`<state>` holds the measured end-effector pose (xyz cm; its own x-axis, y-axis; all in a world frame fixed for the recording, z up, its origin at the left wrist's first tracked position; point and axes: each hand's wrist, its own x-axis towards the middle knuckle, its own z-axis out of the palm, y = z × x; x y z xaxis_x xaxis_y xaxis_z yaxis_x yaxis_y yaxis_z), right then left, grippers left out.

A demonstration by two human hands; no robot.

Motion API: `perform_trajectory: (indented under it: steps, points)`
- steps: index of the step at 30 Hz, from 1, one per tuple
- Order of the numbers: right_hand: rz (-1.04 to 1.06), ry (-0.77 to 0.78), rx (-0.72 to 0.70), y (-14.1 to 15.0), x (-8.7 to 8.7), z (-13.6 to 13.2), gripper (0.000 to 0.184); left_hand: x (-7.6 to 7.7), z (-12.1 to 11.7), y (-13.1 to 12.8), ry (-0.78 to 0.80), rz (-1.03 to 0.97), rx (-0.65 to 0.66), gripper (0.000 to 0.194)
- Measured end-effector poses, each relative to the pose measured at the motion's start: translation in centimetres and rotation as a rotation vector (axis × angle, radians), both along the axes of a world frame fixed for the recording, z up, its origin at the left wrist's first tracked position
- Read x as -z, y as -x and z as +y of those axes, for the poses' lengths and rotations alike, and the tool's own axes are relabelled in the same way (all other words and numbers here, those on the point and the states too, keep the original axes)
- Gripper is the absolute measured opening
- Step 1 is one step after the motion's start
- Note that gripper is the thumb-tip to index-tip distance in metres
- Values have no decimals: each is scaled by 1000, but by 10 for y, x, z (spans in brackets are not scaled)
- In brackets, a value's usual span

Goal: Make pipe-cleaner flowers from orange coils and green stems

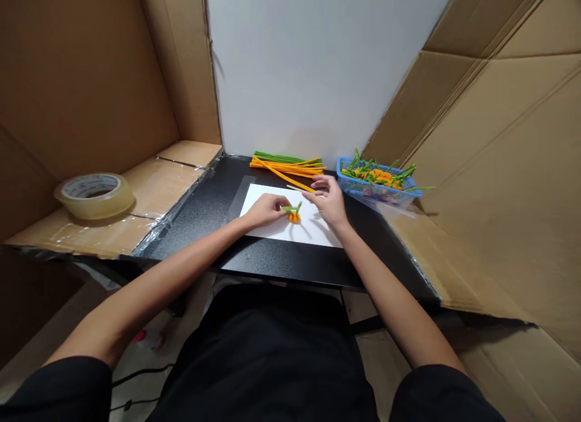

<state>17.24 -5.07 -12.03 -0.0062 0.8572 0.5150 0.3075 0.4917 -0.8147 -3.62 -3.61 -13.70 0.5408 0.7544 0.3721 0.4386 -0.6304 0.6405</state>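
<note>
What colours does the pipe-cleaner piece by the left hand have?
The pipe-cleaner piece is orange and green; head view.

Matt stems, smooth paper, plastic basket

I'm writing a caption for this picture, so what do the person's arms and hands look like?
Both sleeves are black and short, leaving the forearms bare. The left hand and right hand are ungloved, and no watch or bracelet shows.

2 bare forearms reach forward, left grip curled inward, right grip loosely bent.
</note>
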Motion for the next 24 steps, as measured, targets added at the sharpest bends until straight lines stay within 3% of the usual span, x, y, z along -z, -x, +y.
perform_trajectory:
  steps: [4,10,12,18,21,24]
  points:
    - [-235,227,-307,-3,2,-2,13,0,-1,2,10,27,54,23]
    - [-390,239,-532,-6,-18,-15,6,-1,-2,1,-63,96,76,16]
    - [-463,220,-573,-8,-20,-17,11,0,-1,1,-61,93,72,15]
    - [-382,317,-353,-8,-9,-12,33,1,-2,3,-30,31,38,21]
    - [-289,294,-186,-4,-6,-12,41,-3,-7,2,1,-28,85,30]
    - [-211,274,-129,3,-6,-14,46,-8,-12,2,78,-122,119,34]
